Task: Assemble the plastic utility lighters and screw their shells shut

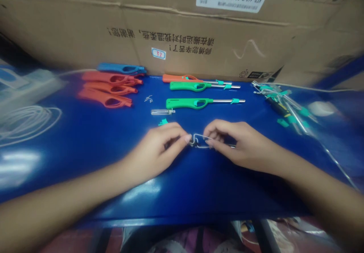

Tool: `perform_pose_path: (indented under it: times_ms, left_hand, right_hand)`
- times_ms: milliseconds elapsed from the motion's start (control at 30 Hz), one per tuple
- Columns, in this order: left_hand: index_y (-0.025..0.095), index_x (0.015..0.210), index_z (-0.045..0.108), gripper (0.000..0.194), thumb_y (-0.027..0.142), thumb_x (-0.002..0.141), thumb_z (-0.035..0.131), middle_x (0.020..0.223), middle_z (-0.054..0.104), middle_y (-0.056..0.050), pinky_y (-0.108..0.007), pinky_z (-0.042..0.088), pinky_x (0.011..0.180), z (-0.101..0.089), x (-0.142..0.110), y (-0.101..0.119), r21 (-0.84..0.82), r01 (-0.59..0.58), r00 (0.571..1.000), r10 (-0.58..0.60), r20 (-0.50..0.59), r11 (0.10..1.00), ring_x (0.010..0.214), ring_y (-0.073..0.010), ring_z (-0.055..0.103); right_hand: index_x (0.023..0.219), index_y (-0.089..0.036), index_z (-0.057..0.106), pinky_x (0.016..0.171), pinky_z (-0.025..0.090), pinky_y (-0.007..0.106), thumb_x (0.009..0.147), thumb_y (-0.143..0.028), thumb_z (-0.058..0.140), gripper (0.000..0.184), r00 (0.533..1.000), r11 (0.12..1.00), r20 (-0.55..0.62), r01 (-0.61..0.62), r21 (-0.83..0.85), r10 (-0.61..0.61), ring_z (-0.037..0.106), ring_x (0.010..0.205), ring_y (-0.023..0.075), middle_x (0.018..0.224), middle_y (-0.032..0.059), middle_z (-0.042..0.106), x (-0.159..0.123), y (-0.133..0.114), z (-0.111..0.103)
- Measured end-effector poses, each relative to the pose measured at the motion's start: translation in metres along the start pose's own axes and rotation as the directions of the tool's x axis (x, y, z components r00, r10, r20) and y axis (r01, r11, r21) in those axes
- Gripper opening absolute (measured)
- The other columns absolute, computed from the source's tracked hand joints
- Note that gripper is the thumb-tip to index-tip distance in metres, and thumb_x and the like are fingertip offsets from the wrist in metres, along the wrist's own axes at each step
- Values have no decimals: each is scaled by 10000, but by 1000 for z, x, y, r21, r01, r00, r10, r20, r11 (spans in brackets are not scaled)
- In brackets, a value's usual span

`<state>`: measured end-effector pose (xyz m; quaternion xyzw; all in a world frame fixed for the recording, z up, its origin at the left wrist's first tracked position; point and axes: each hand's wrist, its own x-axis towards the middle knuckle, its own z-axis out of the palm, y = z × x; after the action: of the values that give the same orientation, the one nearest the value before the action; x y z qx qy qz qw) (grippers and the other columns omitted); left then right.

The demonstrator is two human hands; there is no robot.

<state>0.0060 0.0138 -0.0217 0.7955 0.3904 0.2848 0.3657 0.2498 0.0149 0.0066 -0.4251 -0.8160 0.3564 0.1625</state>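
Observation:
Over the front middle of the table, my left hand (163, 146) pinches a small dark part with a thin white wire (200, 135) looping from it. The thumb and fingers of my right hand (241, 141) are closed on the other side of that wire. A short shiny rod (232, 146) shows just beneath my right palm; its rear part is hidden. Beyond my left fingers lie a teal plastic piece (163, 122) and a clear tube-shaped capsule (161, 112). Two green gas lighters (182, 103) and an orange gas lighter (178, 78) lie farther back, metal barrels pointing right.
Several orange handle shells (98, 96) and blue handle shells (113, 68) lie at back left, near small pins (148, 99). A white wire coil (34, 120) is at far left. Metal tubes with teal pieces (297, 118) lie right. A cardboard box (85, 18) stands behind.

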Motion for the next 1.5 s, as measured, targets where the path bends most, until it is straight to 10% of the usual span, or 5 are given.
perform_pose_path:
  times_ms: [233,567,933,1200,1500]
  left_hand:
    - [186,808,683,258,321,996,569,774,681,41,-199,443,716,0,0,1,-97,89,996,-91,-20,991,731,-96,605]
    - [185,750,735,297,352,959,608,726,713,24,-210,481,686,-3,3,7,-238,214,971,-233,-56,948,619,-95,584]
    - [190,780,743,285,378,954,618,690,713,10,-212,499,607,-6,5,5,-244,185,951,-236,-201,952,565,-101,571]
    - [190,795,750,252,370,939,649,733,741,6,-227,536,649,-5,5,3,-188,179,944,-222,-243,966,592,-110,611]
    - [195,884,768,217,382,927,665,780,773,-12,-248,577,677,-5,8,-6,-122,147,945,-176,-277,982,656,-137,675]
  right_hand:
    - [1329,-289,465,698,504,233,968,-371,597,393,995,997,98,-14,70,7,607,806,113,976,-21,644,-3,-3,1]
    - [1283,-214,545,774,509,316,1017,-269,483,278,931,840,-76,285,-461,-357,673,834,181,900,33,700,-2,7,11]
    - [1498,-282,166,713,566,308,760,-372,787,968,979,983,-199,-71,-168,37,627,852,167,1179,63,569,0,14,3]
    - [998,-242,602,714,462,316,834,-389,678,233,990,887,-50,-138,-441,130,596,825,186,943,20,644,-15,13,-31]
    - [846,-230,608,601,356,280,888,-235,579,51,974,851,141,-79,-520,177,571,720,168,858,18,665,-18,4,-30]
